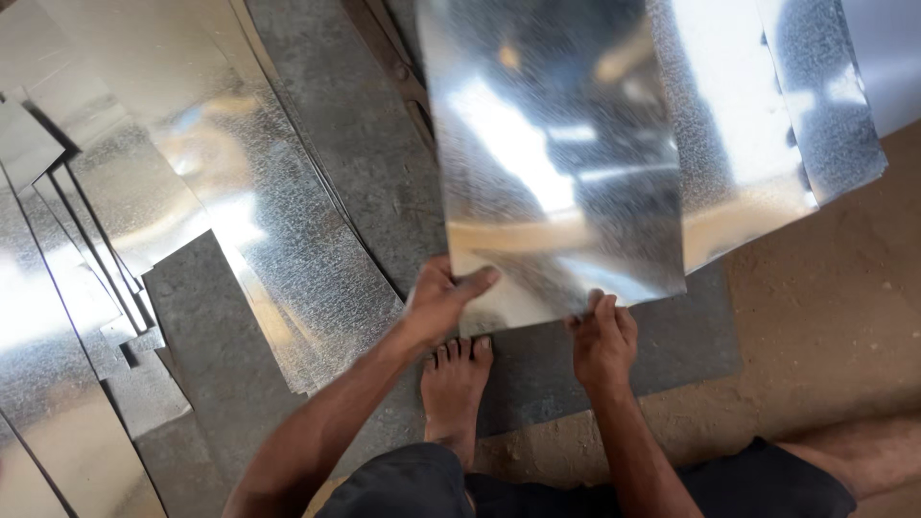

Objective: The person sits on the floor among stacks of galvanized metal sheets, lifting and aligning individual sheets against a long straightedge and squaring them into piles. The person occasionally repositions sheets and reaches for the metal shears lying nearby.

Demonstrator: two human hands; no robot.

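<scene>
Two hands: both of mine grip the near edge of one shiny galvanised steel sheet (556,163), a rectangle with a mottled, mirror-like face.
Left hand (443,299): closed on the sheet's near left corner, thumb lying on top, fingers hidden beneath.
Right hand (602,341): clamped on the same near edge further right, fingers curled over the top.
Where the sheet lies: straight ahead of me, its long axis running away from my hands; neither hand is nearer, since both sit on the same edge.
Tilt: the sheet looks lifted off the floor, though I cannot tell how high.
Under it: my bare foot (456,384) stands on a dull grey flat metal sheet (374,163) on the floor.
Left of me: a fanned pile of curved galvanised strips (182,192).
Right of me: brown dirt floor (835,307).
</scene>
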